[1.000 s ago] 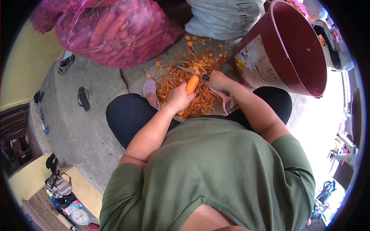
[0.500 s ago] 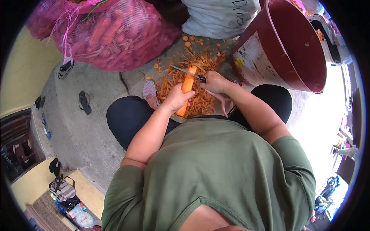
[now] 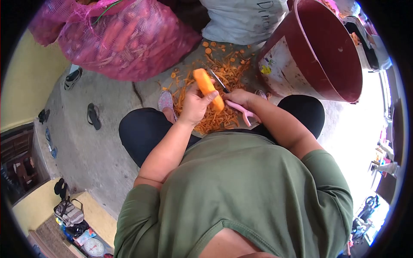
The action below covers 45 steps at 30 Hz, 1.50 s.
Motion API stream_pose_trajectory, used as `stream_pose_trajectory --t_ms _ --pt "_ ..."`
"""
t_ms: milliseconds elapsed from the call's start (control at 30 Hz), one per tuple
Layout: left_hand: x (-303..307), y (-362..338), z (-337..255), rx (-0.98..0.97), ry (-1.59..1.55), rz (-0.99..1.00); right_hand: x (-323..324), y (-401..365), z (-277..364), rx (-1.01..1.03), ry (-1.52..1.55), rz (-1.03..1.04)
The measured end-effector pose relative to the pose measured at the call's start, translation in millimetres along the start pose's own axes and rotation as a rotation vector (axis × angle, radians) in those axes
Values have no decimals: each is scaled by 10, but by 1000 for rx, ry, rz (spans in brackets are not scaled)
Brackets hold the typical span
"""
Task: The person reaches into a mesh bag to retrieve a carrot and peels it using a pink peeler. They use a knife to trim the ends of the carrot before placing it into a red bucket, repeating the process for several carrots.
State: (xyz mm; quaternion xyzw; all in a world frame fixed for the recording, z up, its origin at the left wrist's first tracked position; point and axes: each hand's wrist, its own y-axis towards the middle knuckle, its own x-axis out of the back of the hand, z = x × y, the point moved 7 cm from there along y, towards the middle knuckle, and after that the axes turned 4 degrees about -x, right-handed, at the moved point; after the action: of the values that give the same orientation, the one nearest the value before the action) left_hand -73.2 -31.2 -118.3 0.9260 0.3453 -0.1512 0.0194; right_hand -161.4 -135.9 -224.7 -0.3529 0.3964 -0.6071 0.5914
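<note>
My left hand [image 3: 194, 106] is closed round a peeled orange carrot [image 3: 205, 84], thumb across it, with its thick end pointing up and away. My right hand [image 3: 239, 98] grips a knife [image 3: 219, 81], whose narrow blade points up and left beside the carrot, apart from it. From the same hand sticks out a pink Y-shaped peeler [image 3: 241, 109], its forked end toward my lap. Below both hands, a heap of carrot peelings [image 3: 232, 71] and cut ends covers the floor between my feet.
A pink mesh sack of carrots [image 3: 124, 47] stands ahead on the left, with a white sack [image 3: 245, 21] beside it. A large dark red bucket [image 3: 297, 51] tilts at the right. Slippers [image 3: 93, 116] lie on the concrete floor at left, and a dial scale [image 3: 93, 247] sits lower left.
The carrot has swung, its upper end tipping left and its lower end going right. The knife blade has come away from the carrot's top and turned more upright. The peeler shows more fully.
</note>
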Motion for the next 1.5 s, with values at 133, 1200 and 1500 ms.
stream_pose_trajectory --t_ms 133,1200,1500 --pt "40 -2 -127 -79 -222 -60 -236 -31 162 167 449 564" --pt "208 -154 655 712 157 -6 -130 -454 533 253 -920 -352" --pt "151 -262 700 792 131 9 59 -264 425 201 -947 -397"
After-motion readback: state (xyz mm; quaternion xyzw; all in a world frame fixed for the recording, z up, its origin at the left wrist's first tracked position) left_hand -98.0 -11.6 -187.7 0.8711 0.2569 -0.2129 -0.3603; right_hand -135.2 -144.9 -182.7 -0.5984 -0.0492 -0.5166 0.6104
